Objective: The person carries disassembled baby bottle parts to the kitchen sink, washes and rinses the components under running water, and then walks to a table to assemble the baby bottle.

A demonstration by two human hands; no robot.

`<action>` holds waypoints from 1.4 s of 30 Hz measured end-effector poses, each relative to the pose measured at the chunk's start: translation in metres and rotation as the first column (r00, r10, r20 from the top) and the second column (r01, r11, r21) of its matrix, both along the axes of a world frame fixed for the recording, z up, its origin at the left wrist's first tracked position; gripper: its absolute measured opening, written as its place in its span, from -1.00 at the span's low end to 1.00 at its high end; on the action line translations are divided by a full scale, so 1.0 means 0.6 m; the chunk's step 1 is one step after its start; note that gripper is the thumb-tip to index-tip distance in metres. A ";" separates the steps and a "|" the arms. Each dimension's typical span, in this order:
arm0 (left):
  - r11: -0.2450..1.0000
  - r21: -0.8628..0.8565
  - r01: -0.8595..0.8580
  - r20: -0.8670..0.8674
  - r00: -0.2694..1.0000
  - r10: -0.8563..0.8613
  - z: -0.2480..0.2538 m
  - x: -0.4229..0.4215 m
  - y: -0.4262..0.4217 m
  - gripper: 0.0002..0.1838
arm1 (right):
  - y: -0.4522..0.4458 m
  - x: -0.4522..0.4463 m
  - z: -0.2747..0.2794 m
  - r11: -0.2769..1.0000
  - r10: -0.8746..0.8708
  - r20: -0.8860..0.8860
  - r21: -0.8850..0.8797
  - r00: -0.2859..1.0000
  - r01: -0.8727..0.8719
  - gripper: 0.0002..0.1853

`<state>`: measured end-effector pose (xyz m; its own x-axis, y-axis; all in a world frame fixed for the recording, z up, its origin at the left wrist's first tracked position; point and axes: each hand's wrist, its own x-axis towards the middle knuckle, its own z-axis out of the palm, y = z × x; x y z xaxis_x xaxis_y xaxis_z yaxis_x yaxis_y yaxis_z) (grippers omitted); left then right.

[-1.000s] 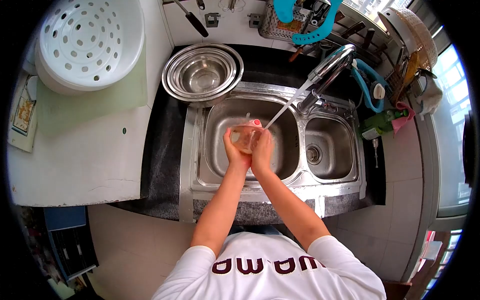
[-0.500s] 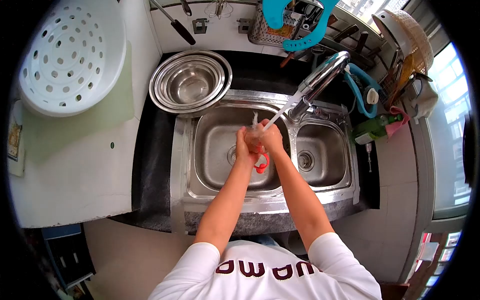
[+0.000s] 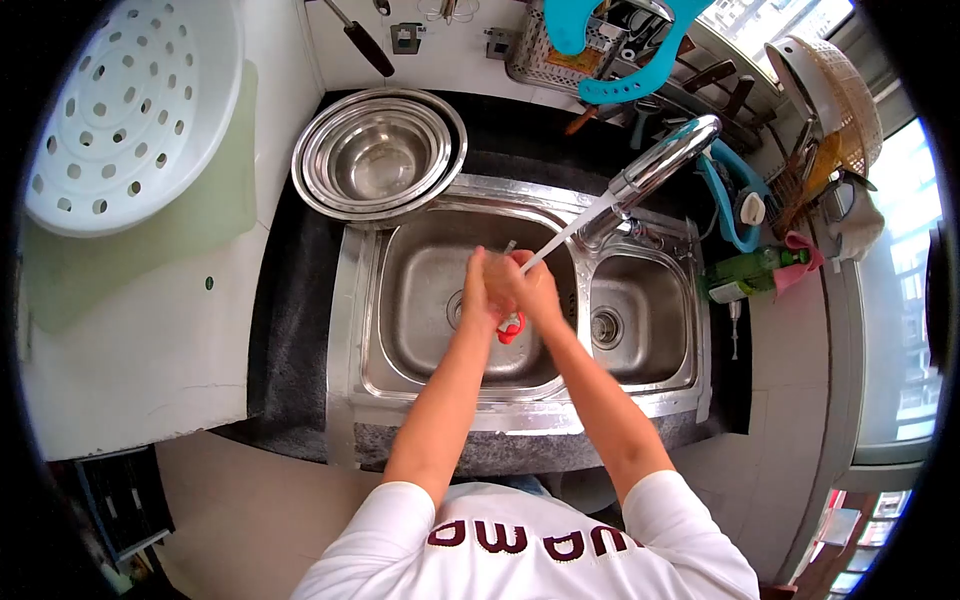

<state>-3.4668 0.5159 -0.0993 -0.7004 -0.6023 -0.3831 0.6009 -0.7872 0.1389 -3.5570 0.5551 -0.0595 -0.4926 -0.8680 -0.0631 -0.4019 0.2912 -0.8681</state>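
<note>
Over the large sink basin [image 3: 415,255], my left hand [image 3: 483,292] is closed around a clear container with a red loop [image 3: 511,329] hanging below it. My right hand [image 3: 537,300] presses against the container from the other side, slightly smeared by motion. Most of the container is hidden between my palms, so its exact kind cannot be made out. From the chrome faucet [image 3: 665,160] a stream of water [image 3: 565,232] runs down onto my right hand and the container.
Nested steel bowls [image 3: 380,160] stand behind the basin at left. A smaller basin [image 3: 640,330] lies at right, with a green bottle [image 3: 745,272] beyond it. A white perforated basket [image 3: 130,120] sits on the left counter. A teal handled item [image 3: 650,80] hangs above.
Both hands have shifted slightly and turned around the container, which is now more covered. The red loop has moved a little up and left. The water keeps running.
</note>
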 end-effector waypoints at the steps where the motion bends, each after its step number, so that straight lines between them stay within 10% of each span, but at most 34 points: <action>1: 0.982 -0.169 -0.080 -0.170 0.984 0.051 -0.013 0.000 -0.011 -0.37 | 0.015 0.027 0.002 0.950 -0.024 -0.281 -0.305 0.960 -0.065 -0.53; 6: 0.994 -0.038 -0.104 0.132 0.985 0.108 0.054 -0.001 0.013 -0.35 | 0.009 0.026 0.034 0.870 -0.081 -0.524 -0.452 0.848 -0.197 -0.58; 12: 0.985 -0.047 -0.164 -0.079 0.984 0.160 0.001 -0.021 0.025 -0.44 | -0.032 0.004 0.015 0.980 -0.044 -0.114 -0.198 0.993 0.020 -0.71; 14: 0.987 -0.049 -0.152 -0.106 0.983 0.146 -0.003 -0.011 0.010 -0.43 | -0.012 0.026 0.022 0.974 -0.062 -0.160 -0.224 0.985 0.025 -0.75; 16: 0.988 -0.052 -0.148 -0.136 0.981 0.139 0.001 0.000 -0.001 -0.41 | 0.019 0.051 0.052 0.826 -0.020 -0.612 -0.456 0.791 -0.332 -0.76; 17: 0.994 -0.008 -0.108 -0.121 0.987 0.106 0.005 0.005 -0.003 -0.47 | 0.032 0.040 0.011 0.875 0.133 -0.489 -0.351 0.862 -0.334 -0.46; 22: 0.994 0.036 -0.106 -0.099 0.989 0.109 0.024 -0.001 0.031 -0.40 | 0.006 0.046 0.043 0.914 -0.004 -0.516 -0.349 0.857 -0.206 -0.75; 26: 0.991 -0.089 -0.095 -0.050 0.995 0.091 -0.004 0.002 0.035 -0.33 | -0.015 0.034 -0.002 0.983 -0.154 0.064 -0.089 0.986 0.160 -0.72; 28: 0.993 -0.079 -0.085 -0.211 0.975 0.066 0.004 0.005 0.017 -0.37 | 0.001 0.042 -0.007 0.907 -0.034 -0.510 -0.377 0.860 -0.187 -0.75; 32: 0.997 0.056 -0.062 -0.225 0.972 0.073 0.003 0.007 0.001 -0.41 | 0.018 0.019 0.003 0.731 0.158 -0.621 -0.450 0.768 -0.514 -0.48; 37: 0.980 0.184 -0.079 -0.080 0.992 0.095 0.021 0.004 0.021 -0.35 | -0.003 0.044 0.042 0.981 0.000 -0.112 -0.195 0.994 -0.022 -0.69; 42: 0.973 0.177 -0.149 0.074 0.988 0.138 0.030 0.020 0.012 -0.41 | 0.023 0.017 -0.011 0.962 0.199 0.257 -0.235 0.946 -0.138 -0.68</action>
